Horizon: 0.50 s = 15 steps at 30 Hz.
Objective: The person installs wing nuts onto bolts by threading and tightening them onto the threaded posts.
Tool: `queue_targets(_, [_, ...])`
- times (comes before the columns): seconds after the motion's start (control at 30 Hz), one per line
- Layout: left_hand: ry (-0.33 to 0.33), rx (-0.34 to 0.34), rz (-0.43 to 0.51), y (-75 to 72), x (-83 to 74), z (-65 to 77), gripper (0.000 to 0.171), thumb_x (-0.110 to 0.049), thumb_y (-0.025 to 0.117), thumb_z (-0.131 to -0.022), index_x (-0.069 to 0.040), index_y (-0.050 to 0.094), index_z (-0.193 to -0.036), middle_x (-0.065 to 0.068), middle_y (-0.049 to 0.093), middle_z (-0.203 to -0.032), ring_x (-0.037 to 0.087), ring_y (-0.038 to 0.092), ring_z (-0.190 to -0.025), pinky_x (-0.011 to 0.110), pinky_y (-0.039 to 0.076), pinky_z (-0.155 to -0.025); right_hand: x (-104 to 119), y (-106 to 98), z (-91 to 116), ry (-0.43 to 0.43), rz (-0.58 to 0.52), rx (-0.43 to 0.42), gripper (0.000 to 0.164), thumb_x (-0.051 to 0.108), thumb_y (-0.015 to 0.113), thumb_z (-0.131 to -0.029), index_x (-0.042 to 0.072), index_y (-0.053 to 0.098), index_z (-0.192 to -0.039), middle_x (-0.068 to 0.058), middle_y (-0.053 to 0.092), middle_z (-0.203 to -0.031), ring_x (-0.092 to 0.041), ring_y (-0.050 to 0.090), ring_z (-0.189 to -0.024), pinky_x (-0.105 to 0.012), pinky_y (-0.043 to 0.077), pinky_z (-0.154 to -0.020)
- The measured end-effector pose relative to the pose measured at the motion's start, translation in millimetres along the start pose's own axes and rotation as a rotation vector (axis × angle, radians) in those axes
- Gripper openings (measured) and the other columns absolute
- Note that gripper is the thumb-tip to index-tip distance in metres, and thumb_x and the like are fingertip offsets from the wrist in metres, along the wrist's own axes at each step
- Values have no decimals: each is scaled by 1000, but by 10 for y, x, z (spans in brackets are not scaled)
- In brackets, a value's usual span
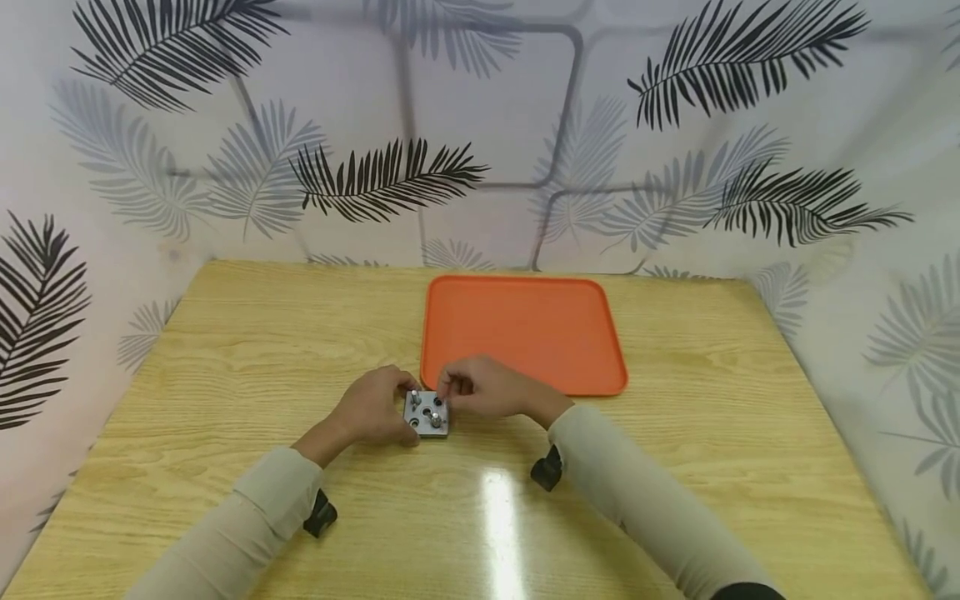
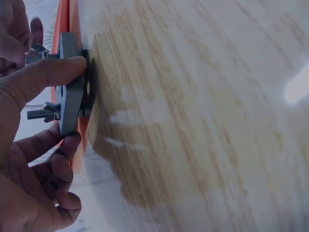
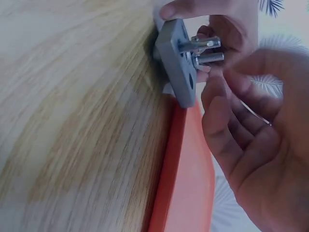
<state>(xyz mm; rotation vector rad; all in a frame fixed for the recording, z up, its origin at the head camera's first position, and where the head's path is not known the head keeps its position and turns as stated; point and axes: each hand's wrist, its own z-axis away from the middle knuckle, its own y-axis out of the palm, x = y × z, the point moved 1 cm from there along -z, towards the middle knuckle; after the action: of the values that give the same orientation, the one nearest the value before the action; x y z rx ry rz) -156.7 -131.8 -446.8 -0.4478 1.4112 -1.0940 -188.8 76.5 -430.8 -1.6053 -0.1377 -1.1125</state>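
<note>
A small grey metal plate [image 1: 427, 429] with round holes is tilted on edge in both wrist views. Two threaded bolts stand out of it, one bolt [image 2: 36, 114] carrying a wing nut [image 2: 50, 107]. My left hand [image 1: 375, 406] grips the plate by opposite edges, thumb on one and fingers on the other. Close to the plate's upper right corner is my right hand [image 1: 483, 385], fingers bent. In the right wrist view its thumb and forefinger tips come together beside the nearer bolt [image 3: 211, 58]; whether anything is pinched between them is hidden.
An orange tray [image 1: 525, 333] lies on the wooden table [image 1: 262, 350] just behind the plate and the right hand. A leaf-patterned cloth [image 1: 480, 125] hangs behind the table. Each wrist wears a dark camera.
</note>
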Motion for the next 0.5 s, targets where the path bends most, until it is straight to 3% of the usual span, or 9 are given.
queue_targets(0.2, [7, 8, -2, -6, 15, 7, 60, -24, 91, -60, -8, 69, -114, 7, 65, -108, 21, 59, -94, 41, 52, -83, 69, 40, -38, -66, 111, 90, 29, 3, 66, -90, 6, 68, -119, -6, 69, -92, -4, 59, -75, -15, 50, -70])
queue_targets(0.37, [26, -2, -1, -13, 17, 0, 59, -23, 91, -60, -6, 70, -112, 7, 65, -106, 20, 58, -92, 39, 52, -81, 86, 92, -43, -47, 120, 90, 25, 5, 70, -88, 8, 69, -113, -5, 66, -90, -5, 55, -73, -15, 47, -68])
queue_targets(0.5, [26, 2, 4, -12, 24, -2, 58, -22, 91, -60, -7, 70, -112, 7, 65, -106, 21, 59, -92, 40, 53, -81, 93, 107, -43, -90, 145, 80, 29, 0, 67, -86, 7, 68, -114, -5, 66, -89, -7, 55, -74, -15, 46, -67])
